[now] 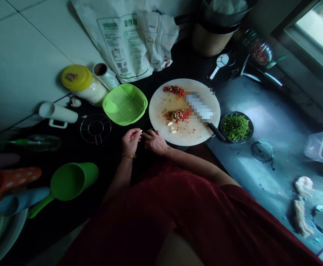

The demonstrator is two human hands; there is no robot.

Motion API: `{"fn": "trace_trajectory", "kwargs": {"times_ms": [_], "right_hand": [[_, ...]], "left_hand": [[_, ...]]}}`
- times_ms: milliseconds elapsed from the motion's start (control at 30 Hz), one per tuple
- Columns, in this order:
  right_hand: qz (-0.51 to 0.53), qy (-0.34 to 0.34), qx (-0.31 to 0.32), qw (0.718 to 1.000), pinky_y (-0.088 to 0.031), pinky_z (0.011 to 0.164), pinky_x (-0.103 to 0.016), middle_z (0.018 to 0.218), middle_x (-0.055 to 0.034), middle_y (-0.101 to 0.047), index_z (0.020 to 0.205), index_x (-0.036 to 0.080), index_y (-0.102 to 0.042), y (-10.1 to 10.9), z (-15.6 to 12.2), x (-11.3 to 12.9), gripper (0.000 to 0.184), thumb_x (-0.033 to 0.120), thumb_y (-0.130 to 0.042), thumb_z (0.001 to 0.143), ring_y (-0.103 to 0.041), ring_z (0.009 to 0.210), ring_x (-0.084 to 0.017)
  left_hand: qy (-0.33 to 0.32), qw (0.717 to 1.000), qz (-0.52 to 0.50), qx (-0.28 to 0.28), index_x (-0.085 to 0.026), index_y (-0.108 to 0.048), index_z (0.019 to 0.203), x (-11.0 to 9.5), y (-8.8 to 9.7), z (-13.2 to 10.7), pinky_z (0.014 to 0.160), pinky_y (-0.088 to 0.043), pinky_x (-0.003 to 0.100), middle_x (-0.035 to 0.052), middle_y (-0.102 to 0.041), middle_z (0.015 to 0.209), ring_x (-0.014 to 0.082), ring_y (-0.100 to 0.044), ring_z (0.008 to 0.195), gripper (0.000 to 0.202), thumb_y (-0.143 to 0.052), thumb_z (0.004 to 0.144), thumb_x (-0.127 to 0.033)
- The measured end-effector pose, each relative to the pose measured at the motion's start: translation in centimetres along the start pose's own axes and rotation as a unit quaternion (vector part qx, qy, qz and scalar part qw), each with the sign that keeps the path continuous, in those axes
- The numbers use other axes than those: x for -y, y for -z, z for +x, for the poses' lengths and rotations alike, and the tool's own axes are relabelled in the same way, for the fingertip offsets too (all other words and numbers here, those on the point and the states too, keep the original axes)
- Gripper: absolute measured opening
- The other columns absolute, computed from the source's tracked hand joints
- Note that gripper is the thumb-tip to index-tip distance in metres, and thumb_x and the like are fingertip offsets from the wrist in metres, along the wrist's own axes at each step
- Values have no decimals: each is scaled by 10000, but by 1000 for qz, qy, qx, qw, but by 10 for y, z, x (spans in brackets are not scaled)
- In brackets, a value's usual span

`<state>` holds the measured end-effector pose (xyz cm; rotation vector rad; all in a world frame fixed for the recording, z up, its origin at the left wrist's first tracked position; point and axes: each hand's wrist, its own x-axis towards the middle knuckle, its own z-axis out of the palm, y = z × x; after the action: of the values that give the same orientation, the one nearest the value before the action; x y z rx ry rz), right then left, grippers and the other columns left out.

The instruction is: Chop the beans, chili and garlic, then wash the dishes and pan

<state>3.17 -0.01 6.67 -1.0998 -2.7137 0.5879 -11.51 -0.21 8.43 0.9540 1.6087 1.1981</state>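
Note:
My left hand (131, 142) is closed in a pinch on a small white garlic clove (140, 131), just in front of the cutting board. Close beside it, my right hand (157, 143) has its fingers bent and slightly apart, with nothing visible in them. Behind the hands lies a round white cutting board (158, 105) bearing chopped red chilies (175, 115) in two heaps. Several pale garlic cloves (173, 130) rest near its front edge. A cleaver (203, 109) lies across the right side, its black handle over the rim; part of the blade is blurred out.
A green basket (125, 105) and a wire trivet (95, 128) stand to the left, with a green scoop (70, 181) nearer. Right of the board sits a bowl of chopped greens (235, 126). Behind are a yellow-lidded jar (80, 81) and a white bag (125, 44).

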Motion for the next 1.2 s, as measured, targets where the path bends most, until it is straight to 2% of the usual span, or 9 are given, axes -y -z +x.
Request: {"fn": "trace_trajectory", "kwargs": {"times_ms": [67, 167, 333, 467, 533, 767, 933, 1067, 1200], "right_hand": [[10, -24, 14, 1000, -346, 920, -439, 1199, -104, -589, 931, 169, -680, 1, 0, 1, 256, 233, -432, 921, -411, 1140, -284], [27, -73, -33, 996, -378, 933, -415, 1300, -123, -521, 1223, 188, -574, 7, -22, -14, 368, 173, -372, 915, -433, 1146, -253], [-35, -264, -137, 954, -374, 983, -464, 1398, -176, -380, 1318, 143, -482, 36, -105, -87, 475, 149, -319, 871, -377, 1241, -289], [-102, -356, -99, 924, -386, 943, -463, 1291, -214, -444, 1331, 83, -448, 56, -153, -139, 502, 186, -402, 842, -448, 1103, -306], [-115, -353, -72, 926, -394, 915, -435, 1217, -202, -490, 1344, 95, -436, 60, -160, -152, 518, 181, -425, 834, -463, 1047, -296], [-125, -389, 10, 913, -424, 785, -421, 1089, -238, -544, 1415, 117, -339, 68, -148, -177, 626, 89, -408, 793, -525, 965, -306], [-80, -392, -55, 915, -439, 739, -387, 961, -199, -635, 1406, 56, -333, 93, -151, -188, 659, 160, -424, 762, -592, 836, -275], [-50, -371, -107, 921, -405, 629, -300, 804, -124, -667, 1282, 113, -505, 114, -160, -162, 477, 265, -363, 853, -598, 686, -217], [-13, -300, -34, 953, -363, 582, -261, 758, -98, -670, 1095, 145, -616, 109, -162, -119, 359, 277, -345, 900, -594, 648, -186]], "left_hand": [[-13, 1000, 6, 2, -172, -678, 858, 3, 2, 6, 550, -444, 170, 23, -674, 760, 93, -583, 632, 202, -671, 707, -305], [-56, 998, 20, 34, -186, -692, 836, 7, -15, 11, 685, -481, 221, 33, -681, 804, 126, -601, 714, 139, -673, 720, -260], [-131, 980, 32, 145, -218, -696, 755, 14, -90, 3, 987, -410, 353, 75, -679, 1014, 214, -595, 1009, 93, -673, 706, -143], [-170, 966, 83, 178, -217, -680, 727, 28, -136, 3, 1060, -333, 426, 94, -650, 1113, 242, -554, 1122, 113, -646, 722, -109], [-186, 959, 123, 174, -216, -690, 766, 37, -140, 2, 1055, -329, 440, 103, -653, 1098, 246, -559, 1110, 113, -619, 754, -129], [-252, 930, 218, 154, -223, -675, 1040, 53, -114, -16, 1061, -330, 421, 113, -591, 1210, 253, -508, 1177, 276, -619, 771, -200], [-273, 906, 296, 131, -206, -648, 1052, 55, -126, -20, 995, -374, 438, 127, -599, 1122, 273, -531, 1083, 281, -596, 777, -187], [-274, 903, 301, 140, -224, -675, 1003, 58, -139, -17, 961, -386, 419, 117, -594, 1078, 267, -529, 1047, 229, -545, 818, -185], [-261, 916, 278, 122, -222, -684, 1042, 61, -136, -18, 997, -357, 455, 134, -542, 1203, 293, -508, 1102, 252, -600, 806, -243]]}}
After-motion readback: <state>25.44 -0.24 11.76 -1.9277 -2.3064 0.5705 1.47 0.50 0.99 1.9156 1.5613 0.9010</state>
